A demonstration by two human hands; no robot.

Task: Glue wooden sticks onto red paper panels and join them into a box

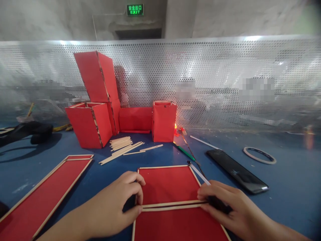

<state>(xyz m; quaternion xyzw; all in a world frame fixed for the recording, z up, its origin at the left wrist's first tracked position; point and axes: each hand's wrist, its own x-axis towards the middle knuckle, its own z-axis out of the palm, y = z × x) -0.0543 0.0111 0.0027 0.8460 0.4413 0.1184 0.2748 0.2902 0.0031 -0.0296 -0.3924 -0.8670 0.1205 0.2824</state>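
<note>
Two red panels edged with thin wooden sticks lie edge to edge in front of me, the far panel (168,184) and the near panel (175,224). A narrow dark gap shows between their adjoining sticks. My left hand (125,201) is closed round the left end of this seam, thumb on the near stick and fingers on the far panel's side. At the right end, my right hand (228,204) pinches the two edges together. A thin white stick (200,174) with a blackened tip sticks out from the right hand over the far panel's corner.
Red boxes (164,122) and a taller red stack (96,77) stand behind. Loose wooden sticks (122,149), a green-handled knife (184,151), a phone (237,170) and a tape roll (259,155) lie around. A small flame (176,127) burns by the box. Another framed panel (50,194) lies left.
</note>
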